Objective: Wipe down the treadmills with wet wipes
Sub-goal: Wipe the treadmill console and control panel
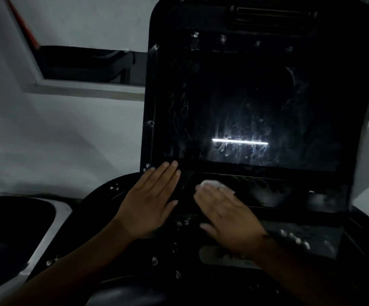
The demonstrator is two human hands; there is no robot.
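Note:
A black treadmill console (256, 102) fills the middle and right of the view, its dark screen streaked with wet smears and a reflected light bar. My left hand (152, 199) lies flat with straight fingers on the console's lower left corner, below the screen. My right hand (225, 213) presses a white wet wipe (212, 184) flat against the strip under the screen; only the wipe's far edge shows past my fingertips. The right hand looks blurred.
A dark recessed tray (13, 228) with a pale rim sits at the lower left. Grey walls with a dark opening (86, 62) stand behind the console. A lower panel with buttons (294, 237) lies at the right, below my right hand.

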